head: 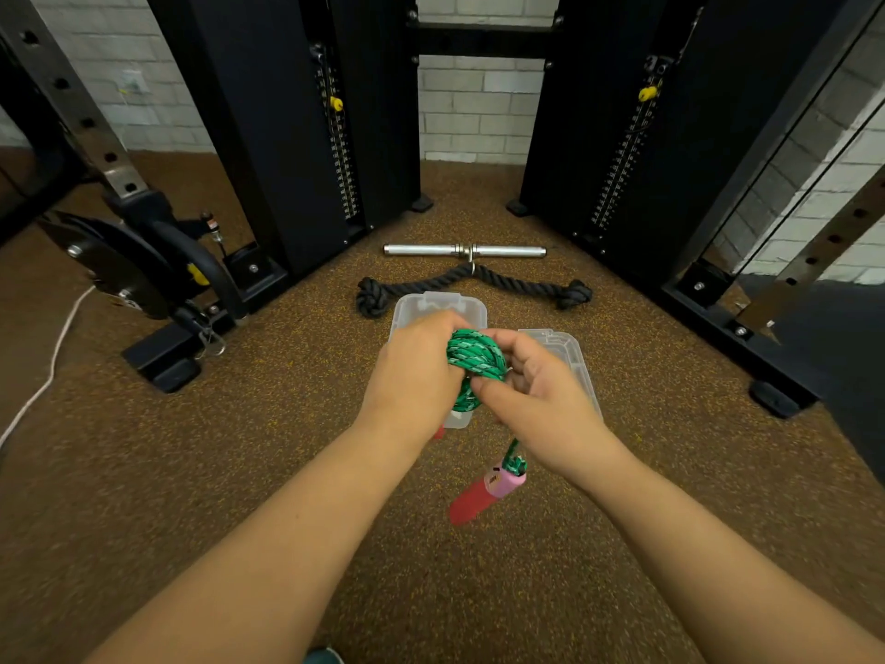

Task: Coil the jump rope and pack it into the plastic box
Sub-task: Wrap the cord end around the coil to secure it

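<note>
A green braided jump rope (475,358) is bunched into a coil held between both hands above the floor. My left hand (415,371) grips the coil from the left. My right hand (536,395) pinches it from the right. One red and pink handle (486,493) dangles on a short length of rope below my right hand. A bit of red shows under my left wrist. The clear plastic box (433,306) sits on the floor just behind my hands, partly hidden. Its clear lid (572,352) lies to its right.
A black knotted rope attachment (471,282) and a chrome bar (464,251) lie on the speckled brown floor behind the box. Black cable machine towers (297,127) stand left and right. A machine foot (163,366) and a white cord (52,357) are at left.
</note>
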`<state>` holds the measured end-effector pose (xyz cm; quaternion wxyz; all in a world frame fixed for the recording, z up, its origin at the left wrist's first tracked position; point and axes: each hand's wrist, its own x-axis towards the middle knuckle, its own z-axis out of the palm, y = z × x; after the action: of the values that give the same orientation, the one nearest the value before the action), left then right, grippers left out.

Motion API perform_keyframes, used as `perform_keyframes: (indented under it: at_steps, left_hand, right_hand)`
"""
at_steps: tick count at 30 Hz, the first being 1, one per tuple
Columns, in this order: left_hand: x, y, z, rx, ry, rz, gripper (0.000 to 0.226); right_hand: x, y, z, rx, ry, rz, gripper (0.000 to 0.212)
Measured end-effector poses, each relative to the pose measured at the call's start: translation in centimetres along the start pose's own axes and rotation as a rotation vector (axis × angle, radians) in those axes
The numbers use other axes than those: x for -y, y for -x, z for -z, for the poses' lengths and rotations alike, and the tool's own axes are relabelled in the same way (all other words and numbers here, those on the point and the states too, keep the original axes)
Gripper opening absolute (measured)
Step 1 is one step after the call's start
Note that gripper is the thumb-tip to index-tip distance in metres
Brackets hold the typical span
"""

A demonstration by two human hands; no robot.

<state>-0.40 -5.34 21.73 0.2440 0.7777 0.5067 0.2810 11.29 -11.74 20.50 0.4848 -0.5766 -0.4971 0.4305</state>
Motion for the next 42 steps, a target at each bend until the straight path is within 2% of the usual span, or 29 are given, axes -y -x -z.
perform_keyframes:
  at_steps: [2,5,9,10,12,15,17,21,24,25,26,29,32,35,39,42]
  left_hand:
    - [0.3,-0.2,-0.1,-0.036,0.080,0.042,0.039]
    - [0.7,-0.9,0.1,-0.096,0.318,0.199,0.042]
    - [1.0,-2.4,1.0,-0.159,0.930,0.500,0.033]
    - [0.8,-2.5,1.3,-0.149,1.058,0.532,0.022]
    - [0.4,-2.6,1.7,-0.078,1.167,0.560,0.006]
    - [0.7,-2.5,1.8,0.160,1.212,0.545,0.017]
    - [1.0,-2.3,1.8,0.310,1.175,0.495,0.023]
    - [1.0,-1.5,1.9,0.470,0.893,0.347,0.004]
    - [1.0,-1.2,1.7,0.639,0.604,0.268,0.054]
    - [0.9,-1.0,1.6,0.692,0.480,0.262,0.062]
    - [0.8,-0.8,1.3,0.738,0.349,0.245,0.058]
    - [1.0,-0.6,0.2,0.730,-0.080,0.105,0.036]
    - [0.6,-0.4,-0.2,0.659,-0.263,0.013,0.047]
    - [0.5,-0.6,0.0,0.548,-0.246,0.059,0.044]
    - [0.0,-0.7,0.5,0.403,0.081,0.182,0.026]
    - [-0.4,-0.7,0.4,0.293,0.312,0.308,0.034]
  right_hand:
    - [-0.2,0.0,0.2,-0.006,0.030,0.035,0.041]
    - [-0.3,0.4,0.7,0.007,0.055,0.051,0.043]
    - [-0.3,0.8,1.3,0.079,0.062,-0.021,0.006]
    - [-0.4,0.8,1.5,0.111,0.056,-0.048,0.007]
    - [-0.5,0.8,1.9,0.162,0.036,-0.113,0.017]
    - [-0.6,0.4,2.5,0.191,0.024,-0.150,0.024]
    - [-1.0,0.1,3.1,0.185,0.054,-0.155,0.029]
    - [-1.7,-0.3,3.6,0.126,0.136,-0.178,0.025]
    - [-1.6,-0.4,3.5,0.058,0.215,-0.159,0.025]
    - [-1.4,-0.5,3.5,0.043,0.259,-0.139,0.028]
    - [-1.2,-0.4,3.5,0.029,0.311,-0.124,0.030]
    - [-0.2,-0.1,3.5,0.021,0.369,-0.145,0.033]
    - [0.5,0.3,2.9,0.023,0.441,-0.081,0.028]
    - [1.0,0.5,2.8,-0.015,0.386,-0.020,0.018]
    - [1.6,0.7,2.7,-0.052,0.290,0.013,0.006]
    - [1.4,0.6,2.2,-0.083,0.272,0.031,0.019]
